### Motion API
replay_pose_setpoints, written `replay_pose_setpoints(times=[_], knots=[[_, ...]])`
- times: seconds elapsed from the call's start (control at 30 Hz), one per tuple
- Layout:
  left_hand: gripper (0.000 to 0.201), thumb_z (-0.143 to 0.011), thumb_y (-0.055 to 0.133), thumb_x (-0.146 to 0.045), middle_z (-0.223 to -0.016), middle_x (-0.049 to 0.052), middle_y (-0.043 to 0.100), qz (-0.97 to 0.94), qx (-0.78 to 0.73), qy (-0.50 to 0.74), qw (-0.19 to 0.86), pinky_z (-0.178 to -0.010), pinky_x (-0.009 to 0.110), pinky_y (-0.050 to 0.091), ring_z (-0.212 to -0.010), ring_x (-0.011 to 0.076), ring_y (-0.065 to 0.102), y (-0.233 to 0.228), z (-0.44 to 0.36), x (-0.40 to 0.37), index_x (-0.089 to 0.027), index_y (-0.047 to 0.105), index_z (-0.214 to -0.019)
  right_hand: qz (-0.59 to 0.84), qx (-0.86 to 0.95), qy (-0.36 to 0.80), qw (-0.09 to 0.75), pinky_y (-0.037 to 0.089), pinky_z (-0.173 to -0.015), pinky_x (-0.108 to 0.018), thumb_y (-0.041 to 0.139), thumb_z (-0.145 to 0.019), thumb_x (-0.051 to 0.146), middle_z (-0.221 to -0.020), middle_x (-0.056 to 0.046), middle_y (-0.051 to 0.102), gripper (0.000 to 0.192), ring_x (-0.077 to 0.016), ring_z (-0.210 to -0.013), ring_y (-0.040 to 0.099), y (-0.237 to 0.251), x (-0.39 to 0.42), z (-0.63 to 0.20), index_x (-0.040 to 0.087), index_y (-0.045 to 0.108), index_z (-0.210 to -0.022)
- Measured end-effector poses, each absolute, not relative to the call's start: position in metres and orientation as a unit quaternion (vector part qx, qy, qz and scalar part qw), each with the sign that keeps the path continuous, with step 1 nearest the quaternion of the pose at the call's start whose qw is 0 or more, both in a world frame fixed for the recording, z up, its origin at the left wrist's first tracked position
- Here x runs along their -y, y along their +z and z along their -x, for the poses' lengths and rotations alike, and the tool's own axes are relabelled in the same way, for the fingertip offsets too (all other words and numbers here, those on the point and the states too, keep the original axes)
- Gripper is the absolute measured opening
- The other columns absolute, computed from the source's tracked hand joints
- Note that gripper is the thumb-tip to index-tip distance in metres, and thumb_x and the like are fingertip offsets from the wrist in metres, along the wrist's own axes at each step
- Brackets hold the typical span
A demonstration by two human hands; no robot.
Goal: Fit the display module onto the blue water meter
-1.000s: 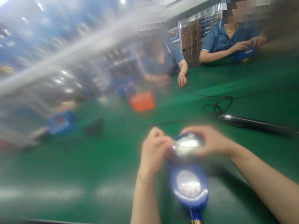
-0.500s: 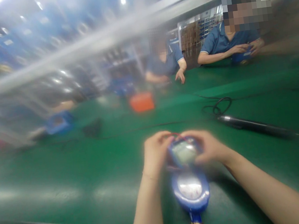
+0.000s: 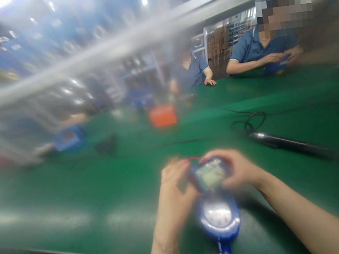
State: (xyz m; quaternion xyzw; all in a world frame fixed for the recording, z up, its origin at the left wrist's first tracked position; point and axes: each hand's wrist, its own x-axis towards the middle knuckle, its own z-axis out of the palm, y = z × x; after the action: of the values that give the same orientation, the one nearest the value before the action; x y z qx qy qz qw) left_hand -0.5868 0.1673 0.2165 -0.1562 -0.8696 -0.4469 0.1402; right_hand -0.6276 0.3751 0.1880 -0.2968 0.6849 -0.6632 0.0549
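A blue water meter (image 3: 219, 219) with a round clear dial and a brass fitting at its near end lies on the green table (image 3: 102, 184). Over its far end sits a small blue module (image 3: 210, 174) with a pale screen and thin red wires. My left hand (image 3: 173, 188) grips the module's left side. My right hand (image 3: 238, 167) holds its right side and top. The picture is blurred by motion.
A black rod-shaped tool (image 3: 295, 144) with a coiled cable (image 3: 249, 122) lies to the right. An orange box (image 3: 162, 116) and a blue part (image 3: 69, 137) sit farther back. Two people in blue shirts (image 3: 259, 50) work across the table. A hazy clear sheet covers the left.
The module has tipped so its screen faces me. My left hand slid lower along its left side, while my right hand stayed on the right.
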Motion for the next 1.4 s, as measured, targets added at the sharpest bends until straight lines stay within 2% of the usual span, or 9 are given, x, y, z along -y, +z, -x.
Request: replay_pose_setpoints(times=[0.1,0.23,0.3,0.43,0.63,0.8,0.97,1.17,1.4], knots=[[0.042,-0.061,0.06,-0.018,-0.108,0.008,0.053,0.149,0.893,-0.357,0.228,-0.088,0.043,0.043,-0.102,0.0235,0.047,0.21,0.57,-0.17,-0.024,0.062,-0.102,0.3,-0.689,-0.657,0.061,0.045,-0.084,-0.03,0.079,-0.046,0.023,-0.107,-0.008,0.06,0.066,-0.0219,-0.098,0.055,0.19,-0.375,0.627,0.016,0.056,-0.107],[0.053,-0.055,0.068,-0.03,-0.099,0.01,0.049,0.14,0.902,-0.328,0.244,-0.076,0.041,0.047,-0.09,0.0232,0.048,0.2,0.56,-0.171,-0.022,0.06,-0.107,0.314,-0.709,-0.629,0.064,0.045,-0.086,-0.032,0.079,-0.046,0.025,-0.109,-0.009,0.059,0.067,-0.0235,-0.101,0.054,0.193,-0.375,0.626,0.016,0.055,-0.108],[0.068,-0.049,0.071,-0.036,-0.097,0.01,0.048,0.112,0.908,-0.34,0.219,-0.073,0.041,0.048,-0.089,0.0251,0.048,0.198,0.56,-0.172,-0.021,0.055,-0.114,0.331,-0.721,-0.605,0.07,0.044,-0.087,-0.032,0.079,-0.047,0.026,-0.109,-0.008,0.058,0.067,-0.0232,-0.102,0.053,0.196,-0.375,0.624,0.017,0.055,-0.108],[0.099,-0.04,0.076,-0.04,-0.1,0.01,0.048,0.093,0.913,-0.386,0.093,-0.073,0.04,0.049,-0.092,0.0264,0.05,0.2,0.564,-0.176,-0.02,0.036,-0.13,0.366,-0.725,-0.577,0.085,0.043,-0.089,-0.031,0.079,-0.047,0.027,-0.109,-0.006,0.058,0.066,-0.0218,-0.101,0.053,0.202,-0.373,0.621,0.019,0.056,-0.108],[0.071,-0.051,0.072,-0.031,-0.122,0.007,0.041,0.143,0.887,-0.422,0.119,-0.094,0.037,0.041,-0.114,0.0221,0.041,0.199,0.566,-0.182,-0.025,0.045,-0.116,0.342,-0.723,-0.596,0.075,0.045,-0.085,-0.03,0.079,-0.044,0.027,-0.106,-0.006,0.059,0.067,-0.0215,-0.097,0.055,0.198,-0.371,0.624,0.017,0.056,-0.107],[0.066,-0.046,0.077,-0.037,-0.105,0.003,0.053,0.154,0.883,-0.424,0.13,-0.088,0.04,0.042,-0.103,0.0219,0.047,0.194,0.575,-0.179,-0.028,0.053,-0.107,0.321,-0.725,-0.605,0.072,0.046,-0.082,-0.03,0.079,-0.045,0.027,-0.105,-0.005,0.06,0.067,-0.0213,-0.095,0.056,0.194,-0.373,0.625,0.018,0.056,-0.107],[0.066,-0.045,0.076,-0.044,-0.105,0.005,0.05,0.138,0.876,-0.44,0.144,-0.088,0.039,0.041,-0.102,0.0216,0.046,0.187,0.583,-0.182,-0.027,0.054,-0.105,0.301,-0.732,-0.61,0.043,0.047,-0.079,-0.03,0.078,-0.045,0.03,-0.103,-0.006,0.06,0.066,-0.0215,-0.093,0.057,0.193,-0.372,0.625,0.017,0.056,-0.106],[0.065,-0.05,0.069,-0.055,-0.094,0.007,0.054,0.138,0.884,-0.397,0.203,-0.081,0.043,0.041,-0.094,0.0239,0.048,0.188,0.585,-0.19,-0.021,0.052,-0.103,0.281,-0.756,-0.59,0.021,0.047,-0.082,-0.032,0.078,-0.045,0.033,-0.106,-0.008,0.059,0.068,-0.0238,-0.097,0.055,0.197,-0.367,0.621,0.015,0.056,-0.106],[0.058,-0.055,0.069,-0.048,-0.1,0.004,0.053,0.162,0.875,-0.417,0.184,-0.082,0.039,0.04,-0.094,0.0209,0.048,0.188,0.591,-0.192,-0.025,0.049,-0.104,0.295,-0.815,-0.495,0.061,0.043,-0.09,-0.035,0.076,-0.051,0.036,-0.116,-0.007,0.056,0.07,-0.0249,-0.106,0.051,0.217,-0.373,0.62,0.019,0.053,-0.115]])
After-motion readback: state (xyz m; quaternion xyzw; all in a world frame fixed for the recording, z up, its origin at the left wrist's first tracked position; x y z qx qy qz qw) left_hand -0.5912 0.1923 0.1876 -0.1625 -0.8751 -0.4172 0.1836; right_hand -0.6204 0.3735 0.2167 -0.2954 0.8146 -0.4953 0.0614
